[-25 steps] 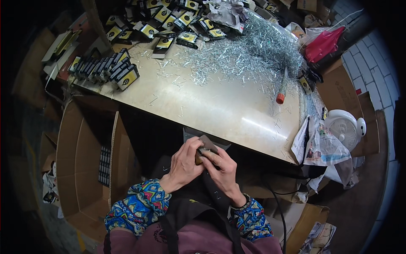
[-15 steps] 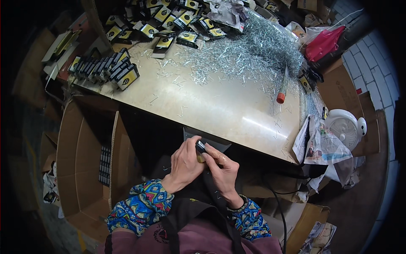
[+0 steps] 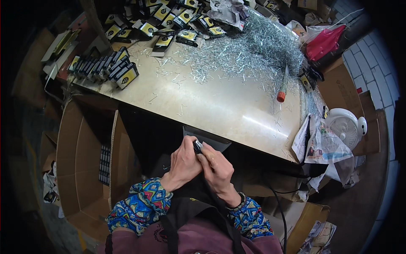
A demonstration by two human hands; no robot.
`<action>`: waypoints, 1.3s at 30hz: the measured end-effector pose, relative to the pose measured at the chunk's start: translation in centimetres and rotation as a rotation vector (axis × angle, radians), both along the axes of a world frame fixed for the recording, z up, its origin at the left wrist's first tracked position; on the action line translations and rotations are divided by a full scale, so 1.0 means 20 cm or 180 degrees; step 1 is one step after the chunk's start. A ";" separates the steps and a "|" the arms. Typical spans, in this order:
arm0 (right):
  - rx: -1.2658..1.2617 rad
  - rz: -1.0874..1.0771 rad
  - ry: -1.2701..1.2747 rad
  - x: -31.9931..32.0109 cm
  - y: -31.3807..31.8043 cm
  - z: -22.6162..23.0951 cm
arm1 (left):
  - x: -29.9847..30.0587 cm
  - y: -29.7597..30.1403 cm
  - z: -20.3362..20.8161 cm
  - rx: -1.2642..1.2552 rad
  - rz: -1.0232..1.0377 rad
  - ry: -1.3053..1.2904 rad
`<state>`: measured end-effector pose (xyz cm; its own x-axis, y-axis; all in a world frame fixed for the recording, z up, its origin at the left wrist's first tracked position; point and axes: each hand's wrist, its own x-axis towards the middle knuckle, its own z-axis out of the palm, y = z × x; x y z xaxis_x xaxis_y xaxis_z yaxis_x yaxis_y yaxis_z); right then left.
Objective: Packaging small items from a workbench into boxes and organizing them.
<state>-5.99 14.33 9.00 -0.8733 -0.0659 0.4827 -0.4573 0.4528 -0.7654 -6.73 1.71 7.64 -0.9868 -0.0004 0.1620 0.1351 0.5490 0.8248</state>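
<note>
Close in front of my body, just off the table's near edge, both hands grip a small black box (image 3: 197,146). Its end, with a pale label, pokes out between the fingers, while the rest is hidden. My left hand (image 3: 182,164) wraps around it from the left. On the other side, my right hand (image 3: 217,170) has its thumb and fingers closed against the box. Beyond them, bent metal wire pieces (image 3: 249,51) lie heaped across the table (image 3: 194,103). A row of black-and-yellow boxes (image 3: 103,67) stands at the table's left corner.
More black-and-yellow boxes (image 3: 163,17) are piled at the back. An orange-capped tube (image 3: 281,96) lies by the wires. Right of the table are a white fan (image 3: 341,131), newspaper (image 3: 321,146) and a pink bag (image 3: 323,44). A cardboard carton (image 3: 82,169) holding stacked boxes stands lower left.
My right hand has shifted left and closed in nearer to my left hand. The box has tilted slightly and moved a little left, with less of it showing.
</note>
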 end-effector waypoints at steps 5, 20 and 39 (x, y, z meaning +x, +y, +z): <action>0.0193 0.0171 0.0657 -0.02 0.06 -0.07 | -0.02 0.00 0.04 -0.0125 -0.0103 -0.0110; -0.1033 -0.0305 -0.1081 -0.25 0.27 0.17 | -0.07 -0.02 0.10 -0.0140 -0.0661 0.0662; -0.1614 0.0179 -0.1389 -0.10 0.15 0.09 | -0.11 0.02 0.06 0.0036 -0.0544 0.0580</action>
<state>-8.04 17.33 10.89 -0.9973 0.0249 0.0695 -0.0701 -0.0271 -0.9972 -8.98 2.16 8.91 -0.9272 0.1610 0.3383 0.3724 0.4962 0.7843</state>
